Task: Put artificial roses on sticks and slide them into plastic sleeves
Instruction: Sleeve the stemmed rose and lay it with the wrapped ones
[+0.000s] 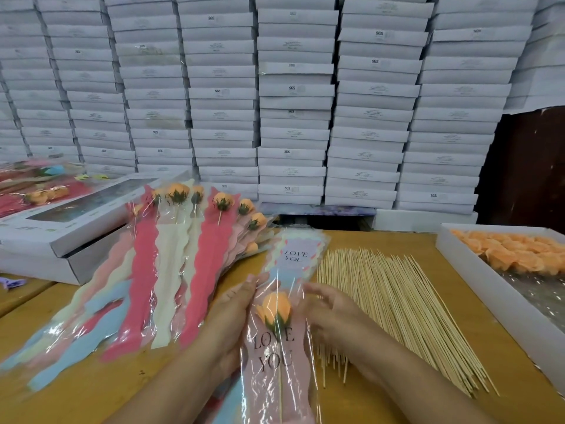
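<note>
At the bench's (394, 390) near edge, my left hand (232, 313) and right hand (330, 307) grip the pink sleeve (275, 362) holding an orange rose (275, 310). Sticks (397, 307) lie just right; finished roses (183, 255) fan left; a rose box (477, 276) fills the right edge.

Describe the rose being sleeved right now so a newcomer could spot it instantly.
Start at the wooden table, between the fan of finished sleeves and the pile of sticks. There the left hand and right hand hold a pink sleeve. Its orange rose sits below the sleeve's top, unlike the finished ones.
</note>
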